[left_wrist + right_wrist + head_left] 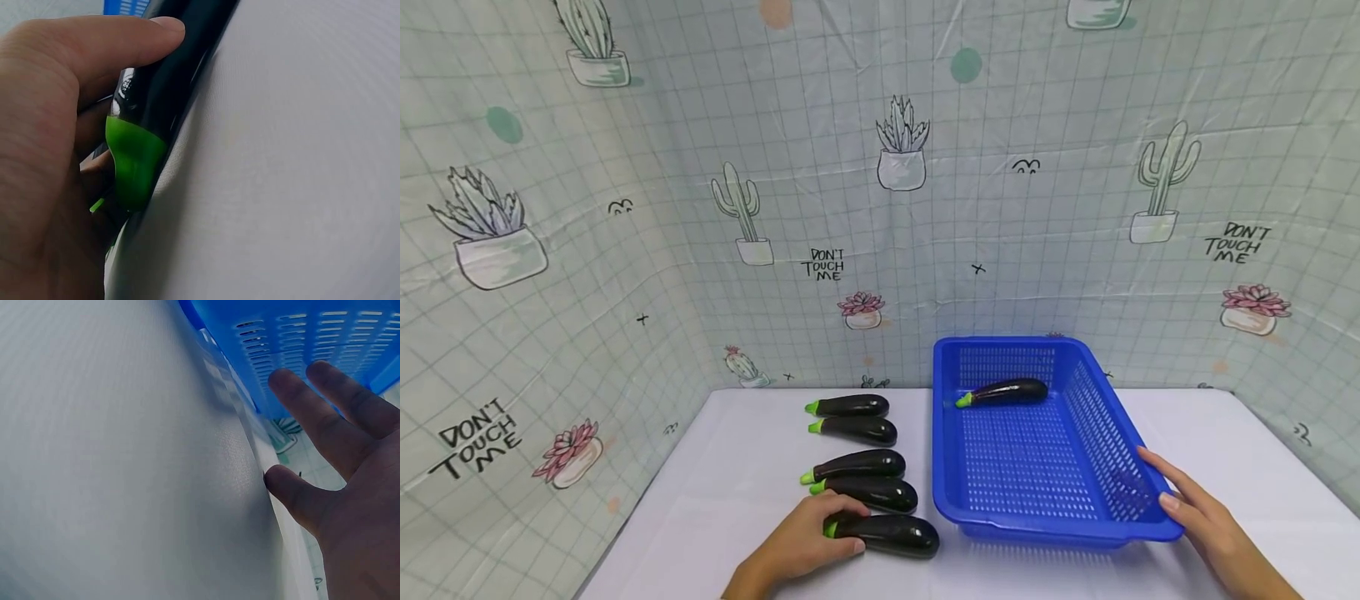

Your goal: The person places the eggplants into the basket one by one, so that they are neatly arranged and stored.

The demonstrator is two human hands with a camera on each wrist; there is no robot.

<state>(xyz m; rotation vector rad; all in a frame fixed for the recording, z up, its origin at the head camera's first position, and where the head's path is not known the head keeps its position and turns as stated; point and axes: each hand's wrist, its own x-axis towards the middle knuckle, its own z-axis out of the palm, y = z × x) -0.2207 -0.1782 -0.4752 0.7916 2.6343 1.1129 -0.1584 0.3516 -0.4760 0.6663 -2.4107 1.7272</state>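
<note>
While the left hand is pinching the nearest eggplant beside its stem, toward the worktop's front edge, the right hand is touching the basket's right side, fingers spread. Steady gripping is likely needing more body, less stem.

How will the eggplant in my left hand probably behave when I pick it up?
The eggplant looks glossy and smooth, so it may feel slippery. Its rounded sides suggest it could roll if nudged, perhaps curving because one end is thicker. Your left hand grips it near the green cap, so the thick far end may dip as it lifts.
</note>
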